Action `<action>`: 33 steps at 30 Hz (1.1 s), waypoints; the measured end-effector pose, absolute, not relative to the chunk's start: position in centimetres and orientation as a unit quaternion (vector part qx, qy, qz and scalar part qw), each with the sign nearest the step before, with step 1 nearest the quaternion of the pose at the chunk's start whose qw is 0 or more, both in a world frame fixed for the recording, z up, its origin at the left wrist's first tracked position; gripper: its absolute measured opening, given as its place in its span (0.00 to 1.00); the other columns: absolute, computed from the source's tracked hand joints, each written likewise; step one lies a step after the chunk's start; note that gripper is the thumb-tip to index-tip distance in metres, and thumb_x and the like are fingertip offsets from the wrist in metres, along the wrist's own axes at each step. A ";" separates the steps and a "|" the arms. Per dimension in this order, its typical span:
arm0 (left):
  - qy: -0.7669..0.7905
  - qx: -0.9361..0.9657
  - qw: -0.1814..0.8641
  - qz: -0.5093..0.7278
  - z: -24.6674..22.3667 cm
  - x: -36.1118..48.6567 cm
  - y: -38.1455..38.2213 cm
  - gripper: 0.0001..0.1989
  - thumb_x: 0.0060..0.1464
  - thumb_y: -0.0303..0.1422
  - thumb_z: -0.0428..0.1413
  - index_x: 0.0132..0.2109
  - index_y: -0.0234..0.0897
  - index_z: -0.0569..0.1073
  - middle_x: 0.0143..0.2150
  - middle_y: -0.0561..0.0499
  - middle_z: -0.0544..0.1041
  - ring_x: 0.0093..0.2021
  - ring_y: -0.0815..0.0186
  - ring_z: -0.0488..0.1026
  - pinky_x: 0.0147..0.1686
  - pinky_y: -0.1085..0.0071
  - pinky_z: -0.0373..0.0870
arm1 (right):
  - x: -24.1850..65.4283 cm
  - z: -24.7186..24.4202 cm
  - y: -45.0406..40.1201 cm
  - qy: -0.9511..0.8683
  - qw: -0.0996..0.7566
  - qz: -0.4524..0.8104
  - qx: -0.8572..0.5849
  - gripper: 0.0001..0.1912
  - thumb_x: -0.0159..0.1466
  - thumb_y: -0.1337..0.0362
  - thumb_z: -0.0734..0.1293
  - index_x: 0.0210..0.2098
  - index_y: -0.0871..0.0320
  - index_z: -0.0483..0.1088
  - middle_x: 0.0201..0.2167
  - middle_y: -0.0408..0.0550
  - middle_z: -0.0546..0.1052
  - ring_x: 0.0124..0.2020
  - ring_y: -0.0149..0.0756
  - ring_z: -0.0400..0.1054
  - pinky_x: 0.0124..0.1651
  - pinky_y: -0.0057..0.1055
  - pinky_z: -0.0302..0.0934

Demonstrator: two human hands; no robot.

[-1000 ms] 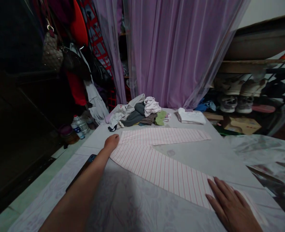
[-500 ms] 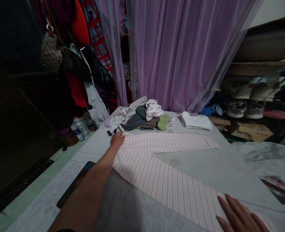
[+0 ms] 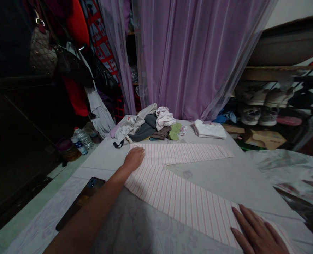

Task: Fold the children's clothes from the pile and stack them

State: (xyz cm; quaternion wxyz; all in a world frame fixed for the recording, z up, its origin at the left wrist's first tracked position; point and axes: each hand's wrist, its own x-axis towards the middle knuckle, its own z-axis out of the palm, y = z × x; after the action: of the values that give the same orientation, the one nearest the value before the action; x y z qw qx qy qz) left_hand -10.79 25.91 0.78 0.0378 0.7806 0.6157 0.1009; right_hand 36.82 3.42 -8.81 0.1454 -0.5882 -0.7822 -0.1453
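The light is dim and soft, from no visible source; a dark panel (image 3: 21, 148) at the left sinks almost to black; a broad, soft shadow falls across the pale patterned bedsheet (image 3: 143, 233) beside the bare left forearm (image 3: 93, 208); the sheer purple curtain (image 3: 193, 60) looks brighter; wide-angle distortion bends the frame's edges; fine detail looks slightly smeared; no harsh glare shows.

A sheer purple curtain (image 3: 188, 60) hangs across the back of the dim room, beside a white wall (image 3: 294, 14). Handbags (image 3: 42, 53) hang in the shadows on the left, above a water bottle (image 3: 79, 141) on the pale tiled floor (image 3: 31, 208). On the right, shoes (image 3: 254, 106) sit under a wooden shelf (image 3: 275, 73), near a cardboard box (image 3: 265, 140).
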 end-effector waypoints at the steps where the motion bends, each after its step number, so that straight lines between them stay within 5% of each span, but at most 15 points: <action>1: 0.598 0.795 0.061 0.082 0.4 -10.5 25.9 0.23 0.65 0.39 0.41 0.62 0.37 0.67 0.66 0.45 0.66 0.67 0.60 0.58 0.67 0.61 0.50 | 36.7 -8.7 3.4 -0.779 0.143 -0.143 -0.593 0.29 0.66 0.50 0.53 0.63 0.47 0.63 0.64 0.48 0.65 0.64 0.52 0.59 0.59 0.56 0.55; 6: 0.645 0.759 0.086 0.028 -0.6 -9.2 26.3 0.30 0.64 0.48 0.41 0.68 0.42 0.57 0.73 0.46 0.51 0.72 0.53 0.44 0.67 0.49 0.44 | 36.0 -7.9 3.5 -0.762 0.141 -0.147 -0.614 0.30 0.66 0.47 0.53 0.63 0.50 0.63 0.64 0.51 0.65 0.63 0.51 0.60 0.60 0.54 0.55; 12: 0.645 0.761 0.043 0.057 -0.5 -9.5 24.8 0.32 0.64 0.49 0.41 0.69 0.41 0.55 0.73 0.44 0.48 0.73 0.55 0.42 0.68 0.51 0.40 | 35.4 -7.2 3.6 -0.753 0.141 -0.143 -0.627 0.31 0.67 0.45 0.51 0.63 0.51 0.63 0.64 0.51 0.65 0.63 0.51 0.60 0.62 0.53 0.53; 20: 0.684 0.728 0.047 0.023 0.4 -12.2 23.6 0.28 0.65 0.46 0.39 0.68 0.43 0.58 0.72 0.46 0.53 0.71 0.54 0.48 0.66 0.46 0.44 | 34.9 -6.6 3.6 -0.751 0.131 -0.148 -0.630 0.31 0.68 0.46 0.51 0.61 0.55 0.66 0.64 0.54 0.66 0.63 0.50 0.60 0.61 0.53 0.53; 27: 0.596 0.801 0.046 0.040 -0.7 -9.8 19.3 0.27 0.66 0.46 0.38 0.66 0.44 0.62 0.70 0.49 0.58 0.71 0.59 0.50 0.68 0.56 0.44 | 34.7 -6.3 3.6 -0.750 0.122 -0.158 -0.630 0.32 0.68 0.46 0.50 0.59 0.57 0.67 0.63 0.55 0.66 0.63 0.50 0.60 0.61 0.52 0.54; 33: 0.582 0.810 0.048 0.052 -0.7 -10.0 16.6 0.25 0.65 0.45 0.42 0.65 0.45 0.64 0.70 0.49 0.59 0.70 0.58 0.52 0.68 0.54 0.45 | 34.4 -6.1 3.6 -0.749 0.121 -0.168 -0.629 0.32 0.69 0.47 0.49 0.59 0.59 0.67 0.63 0.56 0.66 0.63 0.49 0.60 0.61 0.51 0.54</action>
State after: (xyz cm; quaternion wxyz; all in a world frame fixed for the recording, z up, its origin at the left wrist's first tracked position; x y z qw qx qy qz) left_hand -9.99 16.65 -0.66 0.0478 0.8098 0.5824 0.0519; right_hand 34.44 3.58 -6.12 0.1207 -0.6292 -0.7493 -0.1678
